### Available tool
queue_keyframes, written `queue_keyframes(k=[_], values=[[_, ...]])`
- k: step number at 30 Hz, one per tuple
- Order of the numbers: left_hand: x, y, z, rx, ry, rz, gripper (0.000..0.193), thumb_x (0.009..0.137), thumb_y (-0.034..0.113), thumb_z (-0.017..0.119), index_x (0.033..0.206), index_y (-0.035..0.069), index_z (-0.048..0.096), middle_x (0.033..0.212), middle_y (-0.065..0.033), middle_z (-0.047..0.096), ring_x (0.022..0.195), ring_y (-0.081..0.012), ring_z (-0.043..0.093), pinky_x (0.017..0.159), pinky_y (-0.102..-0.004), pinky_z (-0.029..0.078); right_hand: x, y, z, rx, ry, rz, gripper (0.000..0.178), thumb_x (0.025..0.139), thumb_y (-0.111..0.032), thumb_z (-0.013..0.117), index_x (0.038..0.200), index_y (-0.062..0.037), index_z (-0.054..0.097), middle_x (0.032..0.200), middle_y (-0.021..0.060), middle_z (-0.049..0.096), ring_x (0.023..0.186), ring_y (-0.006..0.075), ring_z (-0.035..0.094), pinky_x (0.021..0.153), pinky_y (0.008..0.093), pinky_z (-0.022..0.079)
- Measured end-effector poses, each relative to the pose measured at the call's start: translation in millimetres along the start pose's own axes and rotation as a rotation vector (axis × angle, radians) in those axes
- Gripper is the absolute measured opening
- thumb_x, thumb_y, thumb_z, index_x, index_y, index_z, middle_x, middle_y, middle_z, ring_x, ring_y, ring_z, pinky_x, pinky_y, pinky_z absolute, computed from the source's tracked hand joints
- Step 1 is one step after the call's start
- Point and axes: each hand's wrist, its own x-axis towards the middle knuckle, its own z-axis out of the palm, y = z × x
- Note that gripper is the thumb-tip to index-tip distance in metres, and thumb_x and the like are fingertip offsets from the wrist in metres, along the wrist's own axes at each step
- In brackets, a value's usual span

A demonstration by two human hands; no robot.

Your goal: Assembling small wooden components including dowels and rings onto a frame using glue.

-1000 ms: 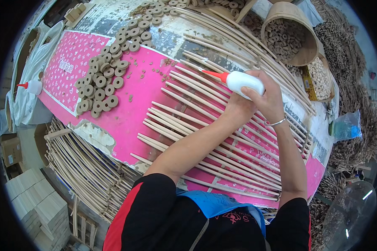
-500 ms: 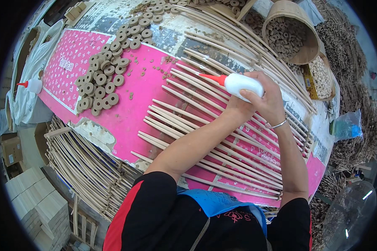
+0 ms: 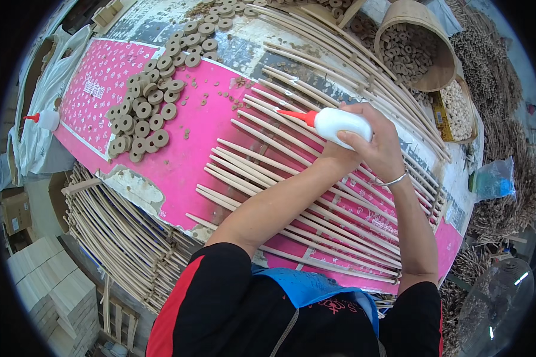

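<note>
Our right hand (image 3: 380,135) is wrapped around a white bottle (image 3: 341,125) and is the nearer hand to it. The bottle's red nozzle (image 3: 298,117) points left, above pale wooden rods (image 3: 253,156) that slant from upper left to lower right beneath it. Just below the bottle, our left hand (image 3: 340,153) is partly hidden; we cannot tell its grip. Left of the bottle, brown rings (image 3: 138,124) lie heaped.

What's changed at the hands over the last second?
The right hand has moved the rounded white bottle with its red tapered nozzle slightly left and down the picture, over the pale wooden rods. Nothing was visibly picked up or released; the brown ring-shaped discs stayed put.
</note>
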Motion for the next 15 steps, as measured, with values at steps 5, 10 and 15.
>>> queue_keyframes(k=[5,10,15], values=[[-4,1,-2,-0.041,0.016,0.040,0.036,0.094,0.039,0.060,0.125,0.022,0.064,0.129,-0.0073,0.063,0.130,-0.0338,0.052,0.122,-0.0595,0.023,-5,-6,-3,0.038,0.001,0.047,0.041,0.080,-0.028,0.080,0.113,-0.0066,0.067,0.105,0.0141,0.071,0.099,0.0322,0.069,0.086,0.0401,0.053],[-5,-1,0,-0.003,0.012,0.062,0.036,0.094,0.040,0.060,0.125,0.022,0.064,0.129,-0.0066,0.063,0.130,-0.0328,0.052,0.121,-0.0615,0.022,-4,-8,3,0.009,-0.022,0.012,0.039,0.080,-0.025,0.080,0.112,-0.0058,0.067,0.102,0.0140,0.070,0.095,0.0316,0.069,0.084,0.0388,0.053],[-9,-6,7,0.030,0.006,0.080,0.036,0.094,0.041,0.060,0.125,0.023,0.064,0.129,-0.0059,0.063,0.130,-0.0319,0.053,0.121,-0.0634,0.020,-8,-13,-7,0.011,-0.049,0.030,0.038,0.082,-0.021,0.080,0.114,-0.0043,0.067,0.101,0.0110,0.069,0.095,0.0246,0.067,0.086,0.0349,0.051]])
